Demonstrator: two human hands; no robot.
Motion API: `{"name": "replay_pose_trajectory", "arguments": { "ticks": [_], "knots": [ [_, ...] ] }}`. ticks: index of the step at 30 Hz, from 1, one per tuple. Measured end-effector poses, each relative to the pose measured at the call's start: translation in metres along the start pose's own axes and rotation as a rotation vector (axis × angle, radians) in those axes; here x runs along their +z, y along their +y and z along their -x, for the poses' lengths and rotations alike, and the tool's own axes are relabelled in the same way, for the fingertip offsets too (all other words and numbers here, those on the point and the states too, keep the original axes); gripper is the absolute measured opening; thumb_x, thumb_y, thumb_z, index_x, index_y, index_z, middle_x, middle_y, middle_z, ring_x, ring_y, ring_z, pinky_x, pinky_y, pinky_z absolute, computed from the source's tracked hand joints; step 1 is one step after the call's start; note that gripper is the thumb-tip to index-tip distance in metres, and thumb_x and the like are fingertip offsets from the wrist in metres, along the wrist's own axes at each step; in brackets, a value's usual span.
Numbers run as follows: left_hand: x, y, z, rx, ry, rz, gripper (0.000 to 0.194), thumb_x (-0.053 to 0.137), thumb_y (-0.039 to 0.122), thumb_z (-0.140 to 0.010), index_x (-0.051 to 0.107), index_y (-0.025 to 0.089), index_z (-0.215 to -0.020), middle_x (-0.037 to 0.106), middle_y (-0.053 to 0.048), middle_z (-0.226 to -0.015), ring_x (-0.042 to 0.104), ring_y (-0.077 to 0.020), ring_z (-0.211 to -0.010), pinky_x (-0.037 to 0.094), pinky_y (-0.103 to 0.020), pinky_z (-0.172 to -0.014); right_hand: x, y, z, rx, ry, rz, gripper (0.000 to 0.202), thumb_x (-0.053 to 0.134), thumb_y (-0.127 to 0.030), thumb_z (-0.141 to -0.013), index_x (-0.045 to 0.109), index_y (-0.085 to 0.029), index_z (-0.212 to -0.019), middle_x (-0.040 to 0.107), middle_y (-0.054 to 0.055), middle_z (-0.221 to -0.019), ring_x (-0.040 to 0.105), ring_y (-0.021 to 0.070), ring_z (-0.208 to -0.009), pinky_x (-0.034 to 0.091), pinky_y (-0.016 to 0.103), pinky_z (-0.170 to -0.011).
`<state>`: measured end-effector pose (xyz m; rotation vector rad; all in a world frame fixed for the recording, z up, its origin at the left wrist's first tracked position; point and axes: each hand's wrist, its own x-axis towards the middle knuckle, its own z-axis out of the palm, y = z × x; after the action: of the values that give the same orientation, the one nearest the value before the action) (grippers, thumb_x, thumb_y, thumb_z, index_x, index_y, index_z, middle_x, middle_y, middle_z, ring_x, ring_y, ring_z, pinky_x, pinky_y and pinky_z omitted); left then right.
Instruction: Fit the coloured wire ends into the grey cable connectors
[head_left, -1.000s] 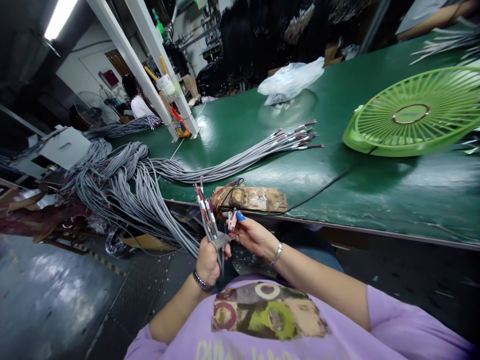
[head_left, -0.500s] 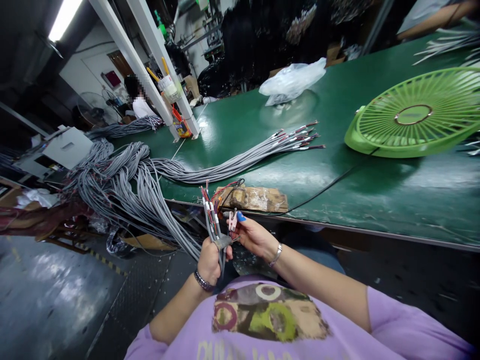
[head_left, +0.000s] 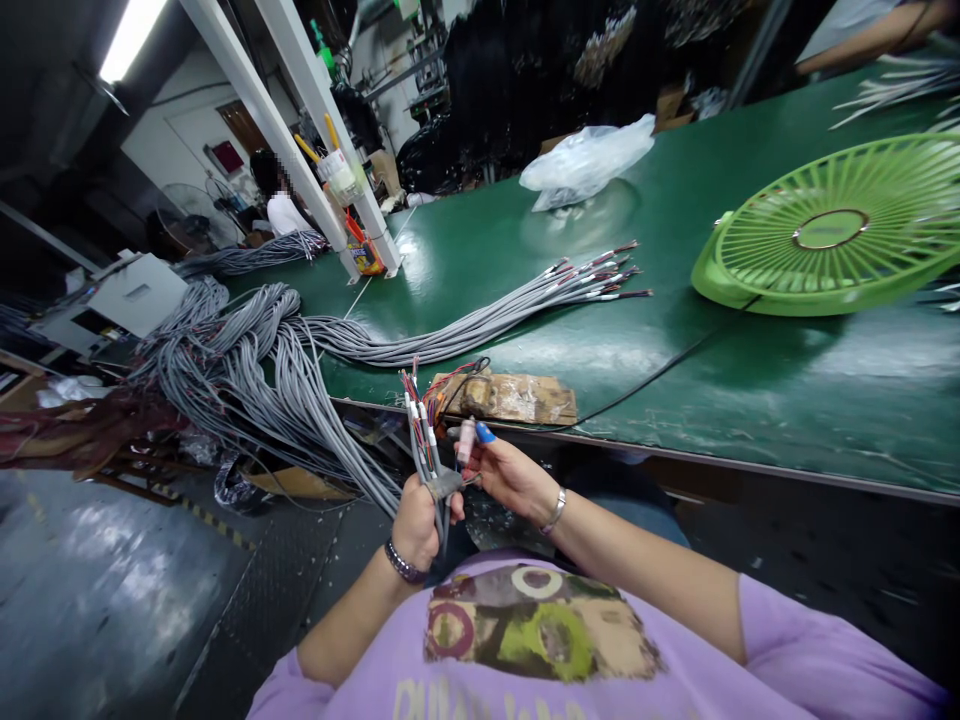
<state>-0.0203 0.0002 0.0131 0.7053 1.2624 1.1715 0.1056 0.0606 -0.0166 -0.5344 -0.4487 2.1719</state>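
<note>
My left hand (head_left: 417, 520) is wrapped round a bundle of grey cables (head_left: 421, 450) whose stripped ends, with coloured wires and white sleeves, point up. Beside it, my right hand (head_left: 504, 468), a blue cover on one fingertip, pinches a single wire end with its fingers closed. Small pale pink parts (head_left: 466, 440) show at its fingertips, slightly blurred. A worn wooden block (head_left: 517, 398) lies at the table edge just beyond my hands, with thin red and black wires by it.
On the green table (head_left: 645, 370) lie a long row of grey cables (head_left: 450, 338), a plastic bag (head_left: 589, 165) and a green fan (head_left: 829, 230) with its black cord. A cable heap (head_left: 285, 370) hangs over the left edge. Another person (head_left: 285, 212) is at the back left.
The pale pink part at my right fingertips has turned and is more blurred. My left hand keeps its hold on the bundle, nearly still.
</note>
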Motion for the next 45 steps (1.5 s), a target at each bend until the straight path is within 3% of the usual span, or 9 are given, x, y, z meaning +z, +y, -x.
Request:
{"name": "replay_pose_trajectory", "arguments": {
  "ticks": [9,14,20,26,30,35,40,42,45],
  "knots": [
    [-0.001,-0.004,0.021,0.134,0.039,-0.097,0.03,0.068,0.039,-0.068,0.057,0.016,-0.053,0.054,-0.001,-0.041,0.051,-0.012,-0.045,0.035,-0.022,-0.046,-0.008,-0.001,0.025,0.103,-0.139,0.232,0.037,0.07,-0.05,-0.071,0.063,-0.016,-0.084,0.065,0.005,-0.081,0.057,0.0121,-0.066,0.047,0.025,-0.061],
    [-0.003,-0.009,0.024,0.219,0.019,-0.183,0.034,0.067,0.042,-0.072,0.058,0.016,-0.05,0.058,-0.003,-0.046,0.055,-0.0149,-0.052,0.04,-0.025,-0.053,0.003,0.0,0.038,-0.016,-0.061,0.599,0.03,0.078,-0.038,-0.063,0.061,-0.015,-0.071,0.058,-0.002,-0.063,0.047,0.0076,-0.054,0.039,0.021,-0.052],
    [-0.003,-0.006,0.024,0.205,-0.118,-0.328,0.034,0.069,0.041,-0.071,0.061,0.016,-0.05,0.056,-0.002,-0.043,0.049,-0.0128,-0.046,0.04,-0.027,-0.056,0.006,-0.003,0.039,-0.092,-0.065,0.734,0.028,0.076,-0.039,-0.064,0.06,-0.015,-0.067,0.057,-0.003,-0.057,0.045,0.0085,-0.052,0.036,0.023,-0.052],
    [0.0,-0.008,0.023,0.26,-0.034,-0.267,0.035,0.065,0.04,-0.075,0.061,0.016,-0.05,0.057,-0.002,-0.044,0.054,-0.0155,-0.052,0.041,-0.027,-0.058,0.013,0.0,0.039,-0.134,0.008,0.733,0.029,0.074,-0.04,-0.065,0.056,-0.017,-0.063,0.056,-0.003,-0.051,0.044,0.0086,-0.047,0.033,0.023,-0.048],
    [0.002,-0.008,0.022,0.248,0.015,-0.206,0.038,0.064,0.042,-0.076,0.059,0.016,-0.048,0.06,-0.004,-0.048,0.056,-0.0158,-0.053,0.041,-0.026,-0.056,0.017,0.003,0.041,-0.11,-0.036,0.654,0.029,0.068,-0.044,-0.072,0.056,-0.018,-0.068,0.059,-0.002,-0.047,0.048,0.0106,-0.048,0.032,0.023,-0.049],
    [0.002,-0.005,0.02,0.23,0.048,-0.151,0.035,0.066,0.04,-0.074,0.06,0.016,-0.05,0.059,-0.003,-0.047,0.054,-0.0137,-0.049,0.039,-0.024,-0.052,-0.004,0.006,0.032,-0.031,-0.081,0.377,0.033,0.07,-0.047,-0.071,0.061,-0.016,-0.074,0.059,-0.001,-0.058,0.049,0.0086,-0.051,0.04,0.024,-0.055],
    [0.005,-0.001,0.015,0.204,0.02,-0.077,0.03,0.066,0.035,-0.073,0.059,0.015,-0.051,0.054,0.0,-0.04,0.048,-0.011,-0.042,0.035,-0.022,-0.046,-0.017,0.001,0.01,0.047,0.03,0.241,0.044,0.062,-0.059,-0.073,0.062,-0.015,-0.078,0.063,0.004,-0.071,0.052,0.0097,-0.055,0.044,0.024,-0.054],
    [0.008,-0.001,0.013,0.204,0.011,-0.068,0.029,0.066,0.032,-0.072,0.058,0.015,-0.05,0.054,0.0,-0.04,0.047,-0.0102,-0.041,0.034,-0.022,-0.046,-0.013,-0.001,0.004,-0.005,0.013,0.305,0.046,0.062,-0.061,-0.073,0.063,-0.016,-0.078,0.062,0.003,-0.069,0.051,0.0101,-0.055,0.043,0.024,-0.055],
    [0.01,-0.002,0.01,0.2,0.011,-0.07,0.029,0.065,0.03,-0.071,0.057,0.015,-0.048,0.055,0.0,-0.041,0.046,-0.0093,-0.041,0.034,-0.022,-0.047,-0.004,-0.003,0.001,-0.219,0.048,0.493,0.049,0.059,-0.065,-0.072,0.062,-0.016,-0.068,0.059,0.001,-0.062,0.047,0.0099,-0.053,0.038,0.024,-0.054]
  ]
}}
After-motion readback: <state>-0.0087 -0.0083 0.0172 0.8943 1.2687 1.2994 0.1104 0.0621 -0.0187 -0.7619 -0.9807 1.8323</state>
